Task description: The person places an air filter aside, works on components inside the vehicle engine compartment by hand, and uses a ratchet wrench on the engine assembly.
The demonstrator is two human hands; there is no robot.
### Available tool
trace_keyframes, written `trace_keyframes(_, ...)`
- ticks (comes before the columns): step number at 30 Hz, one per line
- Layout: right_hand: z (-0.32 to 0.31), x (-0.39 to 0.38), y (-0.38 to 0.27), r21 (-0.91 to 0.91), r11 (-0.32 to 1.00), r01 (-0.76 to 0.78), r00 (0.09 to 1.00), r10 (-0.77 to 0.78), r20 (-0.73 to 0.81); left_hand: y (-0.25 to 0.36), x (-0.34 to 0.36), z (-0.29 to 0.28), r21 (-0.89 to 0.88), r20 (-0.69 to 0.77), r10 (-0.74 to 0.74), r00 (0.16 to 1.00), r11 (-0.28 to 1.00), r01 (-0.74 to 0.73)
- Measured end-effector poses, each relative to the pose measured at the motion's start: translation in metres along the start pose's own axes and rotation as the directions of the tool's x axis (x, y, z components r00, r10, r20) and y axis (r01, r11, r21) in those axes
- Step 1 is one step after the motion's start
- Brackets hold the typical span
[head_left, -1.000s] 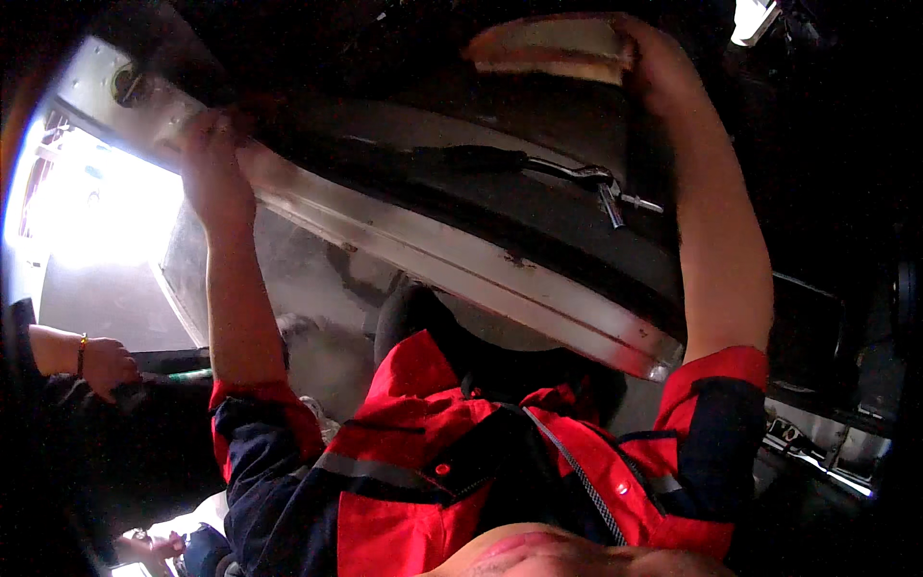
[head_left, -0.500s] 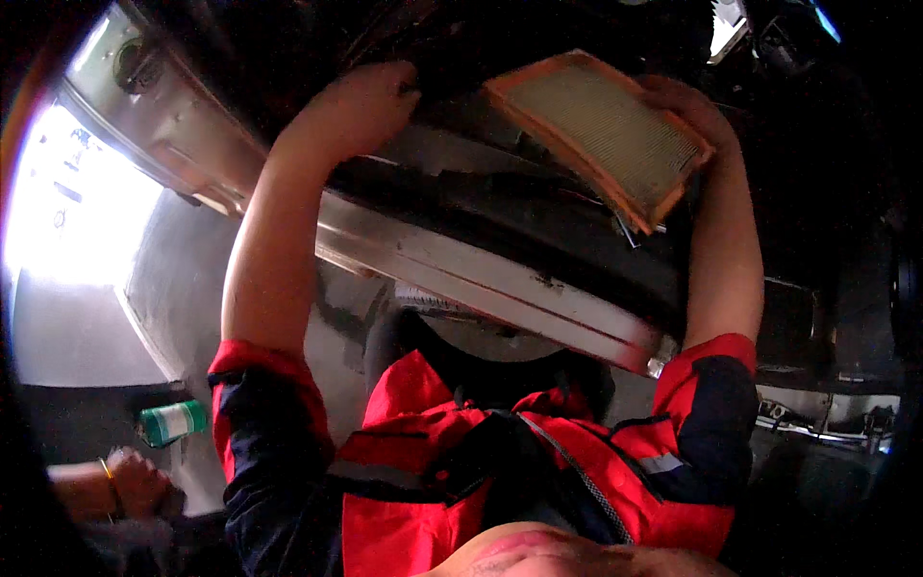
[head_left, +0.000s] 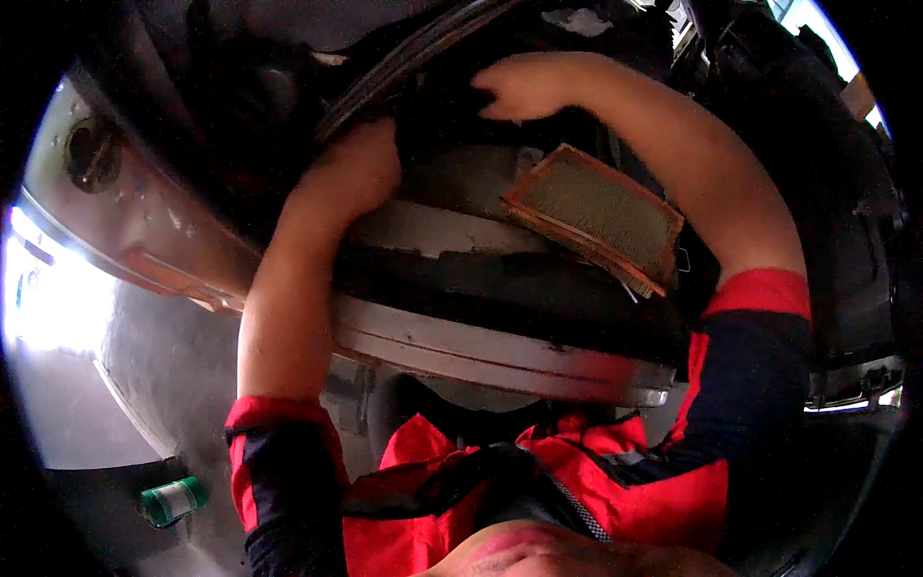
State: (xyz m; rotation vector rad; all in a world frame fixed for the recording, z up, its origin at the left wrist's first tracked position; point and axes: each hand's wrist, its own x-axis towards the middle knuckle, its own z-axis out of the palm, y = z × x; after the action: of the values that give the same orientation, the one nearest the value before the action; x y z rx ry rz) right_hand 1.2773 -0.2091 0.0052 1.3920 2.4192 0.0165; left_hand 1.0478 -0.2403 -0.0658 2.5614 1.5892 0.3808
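A rectangular air filter [head_left: 598,213], with an orange rim and pale pleats, rests tilted on the dark front part of a car's engine bay. It lies apart from both hands. My right hand [head_left: 534,87] is stretched leftward above the filter, with its visible fingers apart and nothing seen in them. My left hand [head_left: 363,165] reaches into the dark bay at the lower end of a bundle of dark hoses or cables [head_left: 413,65]. Its fingers are lost in shadow, so whether they grip anything does not show.
A pale, scuffed car body bar [head_left: 500,356] runs across in front of me. At the left is a light body panel [head_left: 154,226] with a round opening. A green cylindrical container with a white label [head_left: 175,501] is at the lower left.
My right hand has let go of the air filter and moved left; the filter now lies lower on the bay's front. My left hand shifted slightly down. Another person's hand at lower left is gone from view.
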Motion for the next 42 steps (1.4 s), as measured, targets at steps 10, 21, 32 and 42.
trace_keyframes(10,0.008,0.089,-0.246,0.947,0.214,-0.241,0.637,0.770,-0.012,-0.016,-0.022,0.001,0.043,0.014,-0.143,0.990,0.989,0.142)
trace_keyframes(21,0.013,0.100,-0.245,0.974,0.078,-0.211,0.500,0.865,0.039,-0.011,-0.021,0.005,0.006,-0.020,-0.152,0.988,0.988,0.152)
trace_keyframes(32,0.008,0.087,-0.245,0.983,-0.063,-0.171,0.405,0.905,0.129,-0.015,-0.021,0.009,0.014,-0.031,-0.165,0.986,0.986,0.166)
trace_keyframes(42,0.022,0.036,-0.004,-0.459,0.761,0.458,0.694,-0.629,-0.351,-0.012,-0.009,0.012,0.046,-0.095,-0.091,0.991,0.994,0.096)
